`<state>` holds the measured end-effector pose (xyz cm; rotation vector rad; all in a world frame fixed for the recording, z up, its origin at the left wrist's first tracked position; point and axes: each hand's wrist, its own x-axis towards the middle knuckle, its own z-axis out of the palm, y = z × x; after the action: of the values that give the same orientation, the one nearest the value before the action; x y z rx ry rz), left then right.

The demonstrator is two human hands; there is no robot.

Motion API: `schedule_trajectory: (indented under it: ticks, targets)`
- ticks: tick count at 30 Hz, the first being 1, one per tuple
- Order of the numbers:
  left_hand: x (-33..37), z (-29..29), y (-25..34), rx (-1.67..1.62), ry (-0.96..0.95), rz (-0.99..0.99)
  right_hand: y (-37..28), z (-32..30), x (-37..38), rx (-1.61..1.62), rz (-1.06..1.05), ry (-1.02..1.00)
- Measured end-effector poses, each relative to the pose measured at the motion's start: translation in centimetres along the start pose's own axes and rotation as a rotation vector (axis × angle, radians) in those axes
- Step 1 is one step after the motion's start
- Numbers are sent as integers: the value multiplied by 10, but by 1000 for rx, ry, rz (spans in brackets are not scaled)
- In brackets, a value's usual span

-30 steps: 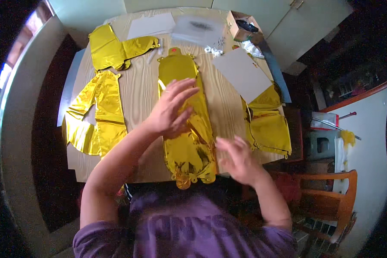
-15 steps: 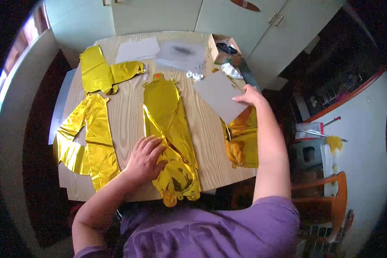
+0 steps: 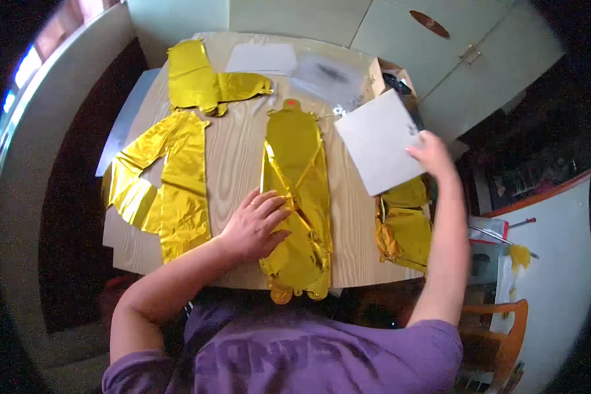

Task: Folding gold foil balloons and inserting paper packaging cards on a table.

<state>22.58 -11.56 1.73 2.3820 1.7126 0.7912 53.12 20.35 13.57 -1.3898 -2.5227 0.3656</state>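
Observation:
A flat gold foil balloon (image 3: 295, 151), long and deflated, lies down the middle of the table with a small red mark at its far tab. My left hand (image 3: 259, 223) rests on its lower left part, fingers outstretched, holding nothing. At the right, my right hand (image 3: 433, 157) pinches the right edge of a stiff pale card sheet (image 3: 377, 141) between thumb and fingers. The sheet is tilted and partly covers the box behind it. Below it lies a folded stack of gold foil balloons (image 3: 406, 236), its far part hidden by the sheet.
Two more flat gold foil balloons (image 3: 184, 187) (image 3: 194, 75) lie at the left. Pale sheets (image 3: 262, 59) and a clear plastic sheet (image 3: 318, 75) are at the far side. An open cardboard box (image 3: 377, 77) stands far right. A wooden chair (image 3: 515, 335) is beside the table.
My right hand has turned and raised the card sheet, which now overlaps the box. My left hand stays on the middle balloon. The whole view has shifted, moving the table rightward in the picture.

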Motion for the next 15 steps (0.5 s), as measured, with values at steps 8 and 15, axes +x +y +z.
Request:
schedule_trajectory:
  ticks: [8,15]
  targets:
    - [1,-29,-3,-207,90,-114,-90,-130,-89,151,-20,-337]
    - [-15,-51,-6,-206,252,-256,-236,-18,-28,-226,-136,-899]
